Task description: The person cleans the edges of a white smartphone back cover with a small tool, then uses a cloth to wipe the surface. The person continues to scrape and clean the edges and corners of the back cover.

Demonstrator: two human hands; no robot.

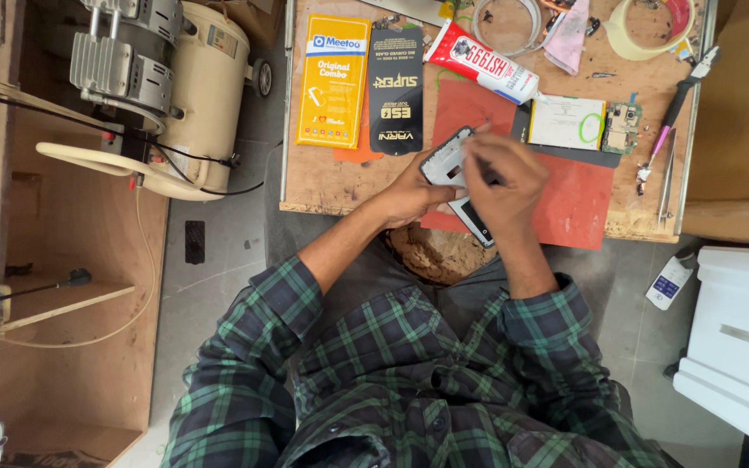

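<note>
My left hand point(409, 195) grips a white phone frame point(446, 160) from below and holds it tilted over a red mat point(578, 204) on the wooden bench. My right hand point(506, 182) rests on top of the frame, fingers pinched around a thin dark tool that is mostly hidden. A second white phone piece point(472, 221) lies just under both hands. Which part of the frame the tool touches is covered by my fingers.
On the wooden bench point(322, 178) lie a yellow package point(333, 80), a black package point(395, 87), a red-and-white glue tube point(481, 62), a circuit board point(621, 127), a white card point(565, 121), pliers point(676, 104) and tape rolls point(649, 26). A cream compressor point(179, 87) stands left; a white box point(739, 338) right.
</note>
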